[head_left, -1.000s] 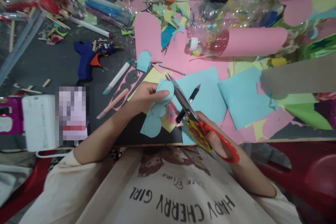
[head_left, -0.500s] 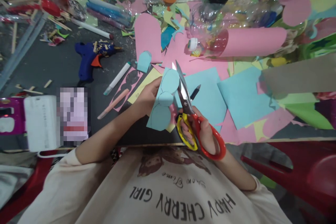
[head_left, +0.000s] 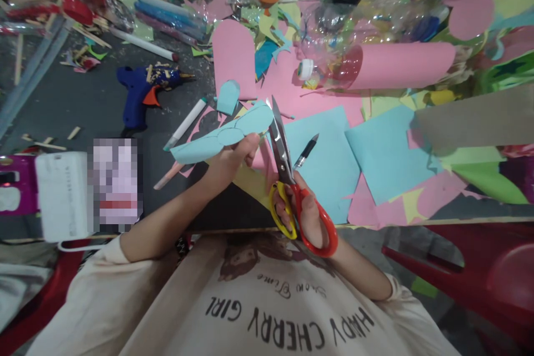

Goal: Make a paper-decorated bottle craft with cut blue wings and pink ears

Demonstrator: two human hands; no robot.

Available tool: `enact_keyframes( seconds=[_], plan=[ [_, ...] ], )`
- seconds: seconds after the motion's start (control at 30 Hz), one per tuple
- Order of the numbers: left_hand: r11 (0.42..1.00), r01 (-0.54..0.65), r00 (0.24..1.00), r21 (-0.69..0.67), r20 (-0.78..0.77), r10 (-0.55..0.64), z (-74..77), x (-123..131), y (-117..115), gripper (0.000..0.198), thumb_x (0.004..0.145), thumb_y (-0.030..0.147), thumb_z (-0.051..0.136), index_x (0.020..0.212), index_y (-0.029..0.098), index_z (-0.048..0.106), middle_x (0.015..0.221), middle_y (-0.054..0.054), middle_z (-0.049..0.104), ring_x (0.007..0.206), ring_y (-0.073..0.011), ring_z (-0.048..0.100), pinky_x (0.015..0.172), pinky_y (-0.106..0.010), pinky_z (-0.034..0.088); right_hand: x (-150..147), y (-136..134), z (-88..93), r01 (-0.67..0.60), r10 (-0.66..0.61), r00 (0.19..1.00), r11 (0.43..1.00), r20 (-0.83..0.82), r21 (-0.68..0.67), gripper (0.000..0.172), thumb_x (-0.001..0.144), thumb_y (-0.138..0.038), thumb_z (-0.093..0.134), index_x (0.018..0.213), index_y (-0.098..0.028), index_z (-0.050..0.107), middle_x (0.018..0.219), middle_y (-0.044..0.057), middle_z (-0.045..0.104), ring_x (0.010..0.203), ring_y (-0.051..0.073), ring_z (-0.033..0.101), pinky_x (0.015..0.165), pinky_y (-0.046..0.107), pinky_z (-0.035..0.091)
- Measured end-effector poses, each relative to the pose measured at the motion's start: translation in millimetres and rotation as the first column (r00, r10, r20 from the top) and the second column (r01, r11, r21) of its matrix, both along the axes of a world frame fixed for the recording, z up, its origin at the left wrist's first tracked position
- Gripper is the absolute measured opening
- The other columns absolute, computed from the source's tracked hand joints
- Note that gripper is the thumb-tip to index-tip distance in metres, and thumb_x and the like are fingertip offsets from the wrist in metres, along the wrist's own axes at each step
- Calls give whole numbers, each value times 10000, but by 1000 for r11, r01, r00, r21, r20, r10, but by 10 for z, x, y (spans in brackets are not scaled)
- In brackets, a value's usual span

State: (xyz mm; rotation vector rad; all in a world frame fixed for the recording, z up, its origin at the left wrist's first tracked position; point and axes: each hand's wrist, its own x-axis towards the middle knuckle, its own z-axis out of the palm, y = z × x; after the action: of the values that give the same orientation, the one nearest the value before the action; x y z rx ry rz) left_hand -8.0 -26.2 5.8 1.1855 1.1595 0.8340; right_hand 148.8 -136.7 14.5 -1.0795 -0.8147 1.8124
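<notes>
My left hand (head_left: 240, 156) pinches a light-blue piece of paper (head_left: 227, 132) with rounded outlines drawn on it, held tilted above the table. The fingers of my right hand (head_left: 306, 211) are through the yellow and red handles of the scissors (head_left: 280, 147). The blades point away from me, slightly parted, and their tips are beside the right end of the paper. Under and right of the blades lie a light-blue sheet (head_left: 329, 172) and a black-capped pen (head_left: 307, 151).
A blue glue gun (head_left: 136, 94) and a white marker (head_left: 186, 124) lie to the left. Behind are a pink paper arch (head_left: 233, 55) and a plastic bottle wrapped in pink paper (head_left: 400, 67). A white power bank (head_left: 63, 194) sits at the near left edge.
My left hand has turned the light-blue paper from nearly upright to slanting leftward. The scissors in my right hand have shifted a little to the left.
</notes>
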Motion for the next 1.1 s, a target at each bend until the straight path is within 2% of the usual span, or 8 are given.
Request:
enact_keyframes(
  seconds=[0.13,0.3,0.5,0.73,0.97,1.1],
  plan=[
    [999,-26,1000,36,1,26,-21,-11,-9,480,833,591,537,538,216,477,499,33,470,483,-103,447,577,-272,436,6,-22,-27,3,-3,1000,1000,-7,15,541,845,-747,459,1132,-288,442,672,-69,397,439,73,306,349,203,276],
    [999,-42,997,22,-68,43,1,-25,-15,504,826,628,532,549,208,522,507,22,529,500,-106,498,586,-261,451,1,-28,-35,6,-5,1000,999,-15,35,497,864,-716,469,1132,-299,429,658,-77,386,426,67,306,346,192,276],
    [985,-154,988,-80,-36,152,72,46,20,489,873,601,475,564,222,466,450,34,425,437,-104,441,517,-247,444,-8,-20,-26,2,-2,1000,1000,-10,15,526,837,-750,472,1088,-292,413,680,-73,408,424,61,304,342,197,278],
    [988,-88,995,-125,-58,81,147,101,2,431,800,576,544,567,219,476,450,34,414,454,-105,424,505,-244,430,7,-13,-19,11,-11,1000,1000,10,9,551,839,-764,442,1134,-298,453,683,-66,399,441,71,309,347,210,294],
    [987,-107,994,-117,-25,104,100,109,-26,441,792,590,566,576,213,489,453,52,412,446,-87,409,505,-237,405,14,-5,-15,22,-22,1000,1000,7,9,500,857,-725,468,1105,-292,439,675,-66,401,427,70,299,330,202,272],
    [990,-106,994,-97,-12,105,56,35,-1,441,819,581,553,598,200,557,502,31,510,494,-98,488,575,-248,455,37,1,-28,21,-22,999,1000,46,16,495,850,-725,483,1080,-288,436,644,-77,378,411,67,278,336,208,265]
  ],
)
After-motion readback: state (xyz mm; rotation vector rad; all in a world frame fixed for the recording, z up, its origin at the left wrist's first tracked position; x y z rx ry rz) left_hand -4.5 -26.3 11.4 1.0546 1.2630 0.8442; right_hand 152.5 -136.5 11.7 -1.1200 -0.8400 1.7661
